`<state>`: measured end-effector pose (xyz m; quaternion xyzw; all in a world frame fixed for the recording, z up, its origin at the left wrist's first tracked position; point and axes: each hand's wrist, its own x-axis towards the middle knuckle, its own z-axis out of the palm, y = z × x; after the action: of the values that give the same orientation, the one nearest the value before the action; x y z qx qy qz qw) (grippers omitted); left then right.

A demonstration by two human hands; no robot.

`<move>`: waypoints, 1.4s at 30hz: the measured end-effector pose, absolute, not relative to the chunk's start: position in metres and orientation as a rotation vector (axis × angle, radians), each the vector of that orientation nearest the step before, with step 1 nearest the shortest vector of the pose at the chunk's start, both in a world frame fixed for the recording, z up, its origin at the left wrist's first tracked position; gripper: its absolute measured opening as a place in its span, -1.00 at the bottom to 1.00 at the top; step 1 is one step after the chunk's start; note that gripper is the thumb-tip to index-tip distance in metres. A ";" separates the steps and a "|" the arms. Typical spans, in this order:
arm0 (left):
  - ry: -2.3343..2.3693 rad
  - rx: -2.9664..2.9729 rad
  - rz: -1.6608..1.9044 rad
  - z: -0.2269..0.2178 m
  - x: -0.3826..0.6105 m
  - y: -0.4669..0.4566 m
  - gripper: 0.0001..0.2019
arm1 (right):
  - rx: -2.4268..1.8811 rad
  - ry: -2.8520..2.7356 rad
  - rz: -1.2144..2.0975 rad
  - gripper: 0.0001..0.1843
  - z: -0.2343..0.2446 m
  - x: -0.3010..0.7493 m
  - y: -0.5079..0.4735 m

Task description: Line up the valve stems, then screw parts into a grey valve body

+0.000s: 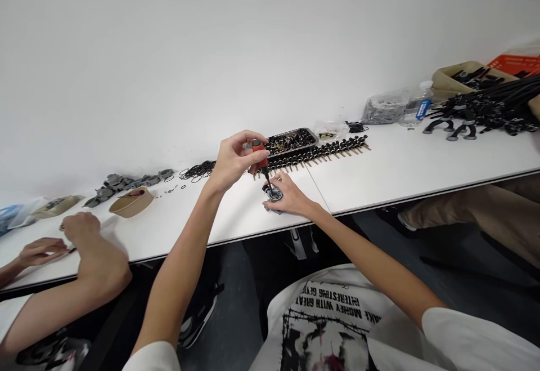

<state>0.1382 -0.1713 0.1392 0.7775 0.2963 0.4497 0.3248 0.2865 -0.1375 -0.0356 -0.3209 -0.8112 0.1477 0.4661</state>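
Clock centred on one red screwdriver [262,163]: one left hand [235,161] at nine o'clock, one right hand [292,194] and one grey part [275,195] near five. Toward two: one metal tray [316,138], one bottle [414,113], one orange basket [512,64], one beige tub [448,81]. Between eight and nine: two beige tubs [133,206], two co-worker's hands [82,226]. Black fittings [333,149]: too small to count.

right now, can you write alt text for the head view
A person's left hand holds a red-handled screwdriver to a small grey part gripped by the right hand at a white table. Behind are a tray of small pieces and a row of black parts; a co-worker's hands are at far left.
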 end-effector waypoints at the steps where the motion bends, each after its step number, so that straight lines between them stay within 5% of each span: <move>1: 0.780 2.024 1.204 0.138 0.139 -0.171 -0.73 | -0.790 -1.992 0.365 -0.48 -0.036 0.286 -0.138; 22: 0.727 2.052 1.243 0.136 0.134 -0.173 -0.64 | -0.819 -1.986 0.375 -0.50 -0.038 0.286 -0.136; 30: 0.713 2.113 1.148 0.139 0.132 -0.171 -0.84 | -0.833 -2.003 0.389 -0.50 -0.035 0.287 -0.138; 36: 0.789 2.001 1.340 0.130 0.139 -0.169 -0.72 | -0.831 -1.991 0.373 -0.50 -0.036 0.287 -0.137; 42: 0.661 2.038 1.155 0.138 0.123 -0.170 -0.70 | -0.812 -1.968 0.358 -0.50 -0.038 0.286 -0.135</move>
<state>0.1235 -0.1704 0.1382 0.7854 0.2548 0.4452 0.3465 0.2864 -0.1352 -0.0382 -0.3318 -0.8036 0.1462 0.4719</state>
